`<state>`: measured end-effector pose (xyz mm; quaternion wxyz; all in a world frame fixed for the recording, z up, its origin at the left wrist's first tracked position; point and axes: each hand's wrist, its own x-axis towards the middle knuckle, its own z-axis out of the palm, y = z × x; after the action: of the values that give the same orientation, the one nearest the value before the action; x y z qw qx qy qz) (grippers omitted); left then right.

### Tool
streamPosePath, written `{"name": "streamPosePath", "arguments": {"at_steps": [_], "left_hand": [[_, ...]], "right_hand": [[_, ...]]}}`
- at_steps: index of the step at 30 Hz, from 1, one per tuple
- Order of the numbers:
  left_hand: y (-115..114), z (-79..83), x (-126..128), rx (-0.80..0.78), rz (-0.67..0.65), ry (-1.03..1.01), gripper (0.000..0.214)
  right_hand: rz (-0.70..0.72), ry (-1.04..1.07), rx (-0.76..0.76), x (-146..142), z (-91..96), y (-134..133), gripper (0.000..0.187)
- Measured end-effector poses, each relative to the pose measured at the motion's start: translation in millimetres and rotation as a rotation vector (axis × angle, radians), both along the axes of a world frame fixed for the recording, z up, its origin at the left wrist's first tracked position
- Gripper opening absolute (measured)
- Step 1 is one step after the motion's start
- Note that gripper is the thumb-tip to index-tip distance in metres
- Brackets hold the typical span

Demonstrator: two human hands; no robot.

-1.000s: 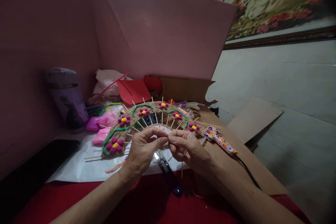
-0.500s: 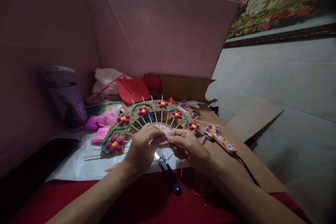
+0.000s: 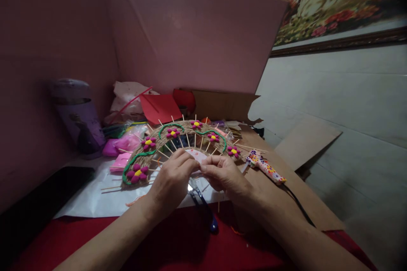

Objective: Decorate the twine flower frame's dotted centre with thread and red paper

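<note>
My left hand (image 3: 175, 174) and my right hand (image 3: 224, 176) meet at their fingertips over the middle of the table. Both are pinched closed; whatever lies between the fingers is too small to make out. Just beyond them stretches a woven twine arch (image 3: 165, 136) with thin sticks poking out along both edges. Purple flowers with yellow centres (image 3: 137, 173) and green wavy strips decorate it. Beneath my hands lie scissors (image 3: 203, 207) with dark blue handles, partly hidden by my left hand. A flower-patterned glue gun (image 3: 266, 167) rests right of my right hand.
White paper (image 3: 92, 194) and a cardboard sheet (image 3: 313, 203) cover parts of the red cloth (image 3: 152, 245). At left are a purple tumbler (image 3: 78, 125) and a black flat object (image 3: 57, 194). Behind the arch sit pink bags (image 3: 127, 137), red paper (image 3: 160, 108) and a cardboard piece (image 3: 222, 106).
My hands stay together at the fingertips, with only slight finger movement. The left fingers have curled in a little more. The surrounding things look the same, apart from a tiny shift of the view.
</note>
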<state>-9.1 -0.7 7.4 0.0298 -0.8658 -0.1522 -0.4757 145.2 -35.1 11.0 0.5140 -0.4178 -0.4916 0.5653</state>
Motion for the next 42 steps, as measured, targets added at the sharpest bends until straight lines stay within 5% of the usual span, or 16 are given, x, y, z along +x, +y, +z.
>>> {"name": "streamPosePath", "arguments": {"at_steps": [5,14,33,42], "left_hand": [[-2.8,-0.5,-0.3,0.035,0.070,0.106,0.019],[-2.4,3.9,1.8,-0.033,-0.048,-0.103,0.014],[-6.1,-0.7,1.8,-0.501,-0.260,-0.355,0.009],[-4.1,2.9,-0.8,-0.300,-0.089,-0.250,0.010]], "right_hand": [[-0.015,-0.036,-0.004,-1.4,-0.3,-1.3,0.020],[0.061,0.017,0.014,3.0,-3.7,0.2,0.018],[0.226,0.210,-0.021,4.3,-2.1,-0.8,0.019],[0.164,0.117,-0.017,7.9,-0.4,0.7,0.017]]}}
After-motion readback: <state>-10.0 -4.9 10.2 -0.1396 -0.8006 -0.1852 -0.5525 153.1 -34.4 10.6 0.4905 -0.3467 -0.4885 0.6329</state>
